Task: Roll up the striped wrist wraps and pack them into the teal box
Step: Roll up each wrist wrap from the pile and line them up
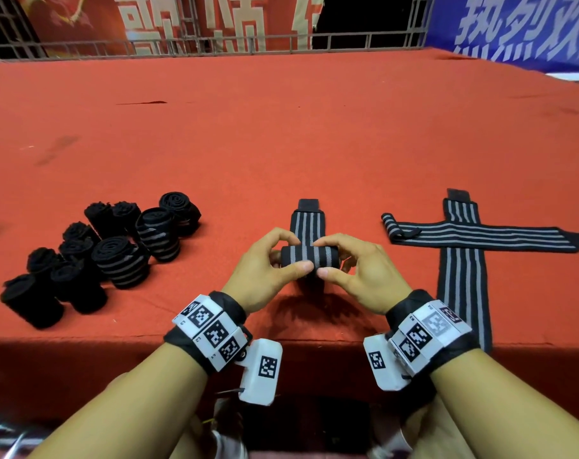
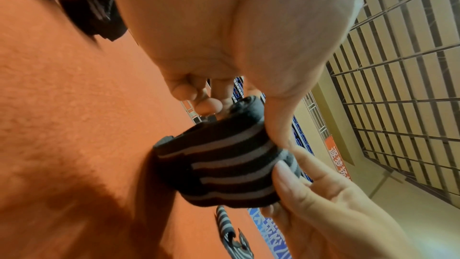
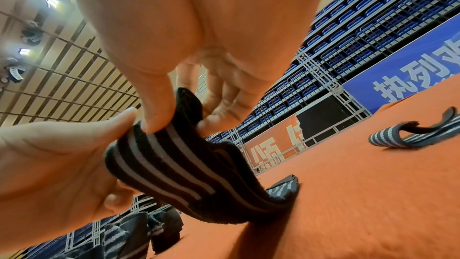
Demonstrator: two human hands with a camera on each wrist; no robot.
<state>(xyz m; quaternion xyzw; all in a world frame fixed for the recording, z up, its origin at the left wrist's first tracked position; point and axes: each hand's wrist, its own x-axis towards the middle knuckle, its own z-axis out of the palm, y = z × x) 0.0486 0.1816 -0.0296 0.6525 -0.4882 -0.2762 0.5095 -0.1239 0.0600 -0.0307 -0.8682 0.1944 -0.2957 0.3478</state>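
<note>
Rolling is the step in hand: the left hand and right hand each pinch, thumb against curled fingers, one end of the half-rolled striped wrist wrap just above the red tablecloth, whose flat tail must next be wound in tightly.

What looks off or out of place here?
No teal box shows in any view. A dark tear-like mark mars the red cloth at far left. Two flat wraps lie crossed, one end hanging over the table edge. Both hands grip the half-rolled wrap.
</note>
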